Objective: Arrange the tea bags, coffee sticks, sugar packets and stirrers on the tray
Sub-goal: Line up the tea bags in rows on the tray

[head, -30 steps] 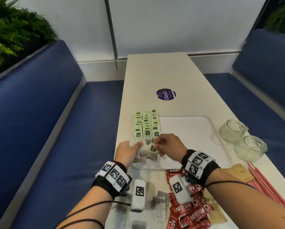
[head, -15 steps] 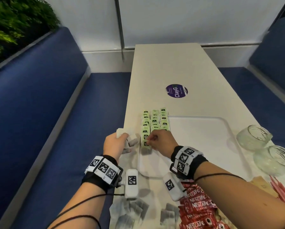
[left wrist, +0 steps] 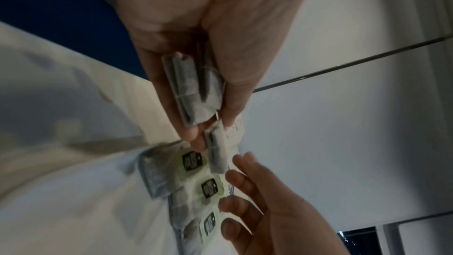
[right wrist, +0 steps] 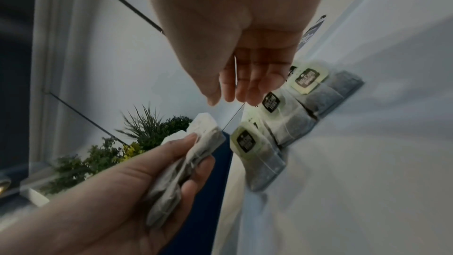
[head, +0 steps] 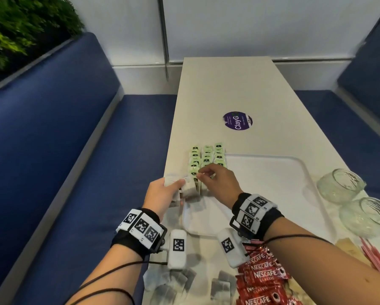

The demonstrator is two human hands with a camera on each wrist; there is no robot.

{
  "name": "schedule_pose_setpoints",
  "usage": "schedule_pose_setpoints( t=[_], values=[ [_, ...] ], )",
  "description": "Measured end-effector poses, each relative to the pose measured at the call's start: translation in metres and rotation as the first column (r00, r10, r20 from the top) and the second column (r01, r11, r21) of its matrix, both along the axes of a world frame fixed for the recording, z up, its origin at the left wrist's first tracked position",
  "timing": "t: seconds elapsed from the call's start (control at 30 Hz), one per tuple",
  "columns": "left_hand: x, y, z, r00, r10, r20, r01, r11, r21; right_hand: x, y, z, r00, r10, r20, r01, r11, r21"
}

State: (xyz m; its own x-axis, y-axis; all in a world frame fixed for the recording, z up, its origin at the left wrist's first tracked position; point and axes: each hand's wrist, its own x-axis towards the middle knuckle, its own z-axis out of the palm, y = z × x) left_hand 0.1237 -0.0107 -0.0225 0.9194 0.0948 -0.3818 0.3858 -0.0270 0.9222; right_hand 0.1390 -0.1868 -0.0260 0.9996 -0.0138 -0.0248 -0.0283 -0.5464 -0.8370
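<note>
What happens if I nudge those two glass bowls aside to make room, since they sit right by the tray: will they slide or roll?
The glass bowls look thick-walled, so probably heavy for their size and breakable if knocked off the table. Both appear tipped on their sides with rounded walls, so a push would likely roll them rather than slide them. Their surface looks smooth, perhaps slippery.

The tea bags [head: 206,159] are grey with light green tags that have black marks; the tray [head: 272,183] is white; the coffee sticks [head: 261,280] are red with white letters; the stirrers [head: 376,258] are red and white striped; the sugar packets [head: 347,249] are brown; the worktop [head: 224,84] is cream with a round purple sticker [head: 238,120]; the seats [head: 52,128] are dark blue; the wrist bands [head: 140,227] are black with black-and-white squares.
</note>
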Motion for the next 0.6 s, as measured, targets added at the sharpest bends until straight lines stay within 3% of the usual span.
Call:
schedule_pose_setpoints(
  t=[0.07, 0.17, 0.3, 0.37, 0.43, 0.6],
  values=[
    [-0.004, -0.01, 0.005, 0.998, -0.063, 0.002, 0.063, 0.998, -0.016, -0.007, -0.005, 0.005, 0.999, 0.031, -0.015, -0.031, 0.999, 0.042],
    [-0.007, -0.024, 0.012, 0.993, -0.114, 0.018, 0.114, 0.993, 0.004, -0.016, -0.013, 0.008, 0.999, 0.052, -0.009, -0.052, 0.998, -0.018],
    [-0.007, -0.033, 0.014, 0.99, -0.089, 0.109, 0.059, 0.966, 0.253, -0.024, -0.028, 0.009, 0.998, -0.068, 0.017, 0.069, 0.995, -0.072],
    [-0.012, -0.041, 0.016, 0.974, -0.181, 0.134, 0.133, 0.942, 0.309, -0.029, -0.03, 0.011, 0.998, -0.061, 0.029, 0.064, 0.992, -0.105],
    [-0.019, -0.051, 0.018, 0.962, -0.242, 0.124, 0.205, 0.946, 0.251, -0.034, -0.029, 0.012, 0.999, -0.022, 0.04, 0.027, 0.992, -0.124],
    [-0.026, -0.061, 0.018, 0.971, -0.199, 0.134, 0.181, 0.974, 0.135, -0.04, -0.027, 0.012, 0.996, 0.031, 0.084, -0.019, 0.99, -0.141]
  ],
)
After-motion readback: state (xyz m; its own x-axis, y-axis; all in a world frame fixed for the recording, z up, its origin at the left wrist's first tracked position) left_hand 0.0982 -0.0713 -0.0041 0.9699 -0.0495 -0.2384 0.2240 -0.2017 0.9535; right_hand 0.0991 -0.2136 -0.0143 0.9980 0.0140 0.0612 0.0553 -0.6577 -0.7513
